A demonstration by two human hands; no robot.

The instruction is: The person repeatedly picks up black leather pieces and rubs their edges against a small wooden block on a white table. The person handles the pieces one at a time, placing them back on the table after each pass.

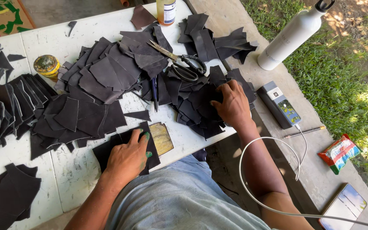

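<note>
Hands are down on the white table point(77, 170), both flat among dark leather offcuts. The left hand point(128, 157) lies palm down, fingers spread and pinching nothing, pressing on a dark leather piece point(107, 150) at the near edge of the table, close to the person's lap. Green stains show on its fingertips point(147, 136). Just beside that hand, touching the dark piece, sits a yellowish card-like piece point(162, 138).

Over to the right hand point(231, 104): it rests on a heap of dark scraps point(192, 108) near the table's right edge, fingers curled loosely into the pile; whether it pinches a scrap, I cannot tell.

Beyond the heap, scissors point(179, 61) with black handles lie on top of a larger spread of cut pieces point(103, 72). A dark pen point(154, 91) lies between the two piles. A small round tin point(47, 65) stands at the left, a bottle with amber liquid point(166, 10) at the far edge.

Off the table, on the concrete ledge point(311, 170), stand a white metal bottle point(292, 36), a grey device point(280, 104) with a white cable point(269, 145), a pencil point(305, 132), a snack packet point(339, 152) and a phone point(343, 206).
</note>
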